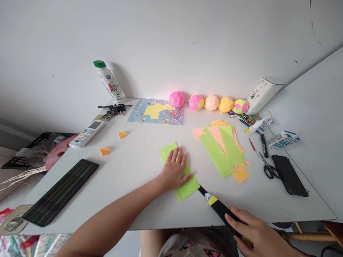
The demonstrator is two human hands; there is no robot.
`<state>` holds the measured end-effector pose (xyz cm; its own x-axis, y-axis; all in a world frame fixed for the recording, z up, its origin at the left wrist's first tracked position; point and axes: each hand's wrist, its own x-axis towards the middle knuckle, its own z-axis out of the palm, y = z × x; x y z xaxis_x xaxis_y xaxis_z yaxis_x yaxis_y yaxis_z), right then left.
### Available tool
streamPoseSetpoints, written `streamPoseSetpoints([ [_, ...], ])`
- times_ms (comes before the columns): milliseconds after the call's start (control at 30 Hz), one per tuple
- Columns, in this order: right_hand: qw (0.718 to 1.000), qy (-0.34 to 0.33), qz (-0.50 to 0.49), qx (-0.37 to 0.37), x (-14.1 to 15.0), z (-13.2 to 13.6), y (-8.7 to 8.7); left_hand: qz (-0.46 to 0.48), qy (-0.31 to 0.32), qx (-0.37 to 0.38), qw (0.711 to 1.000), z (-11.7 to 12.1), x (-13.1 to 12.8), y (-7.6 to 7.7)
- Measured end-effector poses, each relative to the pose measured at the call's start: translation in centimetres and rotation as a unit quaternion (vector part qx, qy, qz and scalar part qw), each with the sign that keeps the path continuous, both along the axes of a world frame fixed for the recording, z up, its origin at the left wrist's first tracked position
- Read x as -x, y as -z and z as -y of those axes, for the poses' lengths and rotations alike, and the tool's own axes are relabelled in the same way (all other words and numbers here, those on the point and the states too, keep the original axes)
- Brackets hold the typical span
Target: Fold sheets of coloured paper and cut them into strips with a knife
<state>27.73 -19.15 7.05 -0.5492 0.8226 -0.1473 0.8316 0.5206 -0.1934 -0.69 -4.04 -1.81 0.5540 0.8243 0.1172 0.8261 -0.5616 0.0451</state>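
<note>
My left hand (pixel 175 169) lies flat with fingers stretched out, pressing a folded strip of green paper (pixel 168 150) onto the white table. In my right hand (pixel 249 228) is a utility knife (pixel 222 212) with a black and yellow handle. Its dark blade reaches the lower right corner of the green paper, and the tip is hidden in or under the fold. To the right of the paper lies a loose pile of green, peach and orange paper pieces (pixel 222 150). Two small folded orange paper pieces (pixel 105 151) rest to the left.
Along the wall stand several faceted paper balls (pixel 211 103), a white bottle (pixel 109 82) and a white box (pixel 264 94). Scissors (pixel 270 169), a black phone-like case (pixel 291 176) and a marker (pixel 264 145) lie right. A remote (pixel 87 134) and a dark flat panel (pixel 61 192) lie left.
</note>
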Motion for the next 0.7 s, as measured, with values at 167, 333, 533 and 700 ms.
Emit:
streamPoseSetpoints([
  [167, 1.0, 0.009, -0.007, 0.007, 0.7, -1.2, 0.0, 0.0, 0.0, -0.005, 1.0, 0.0, -0.1, 0.1],
  [333, 1.0, 0.003, -0.002, 0.019, 1.2, -2.8, 0.0, -0.005, -0.002, -0.013, 1.0, 0.0, -0.1, 0.2],
  [533, 1.0, -0.003, -0.018, 0.013, 1.4, -3.6, -0.3, -0.004, -0.004, -0.009, 1.0, 0.0, -0.1, 0.0],
  [700, 1.0, -0.016, -0.006, 0.005, 1.1, -3.4, -0.5, 0.012, 0.01, 0.016, 1.0, 0.0, 0.0, -0.5],
])
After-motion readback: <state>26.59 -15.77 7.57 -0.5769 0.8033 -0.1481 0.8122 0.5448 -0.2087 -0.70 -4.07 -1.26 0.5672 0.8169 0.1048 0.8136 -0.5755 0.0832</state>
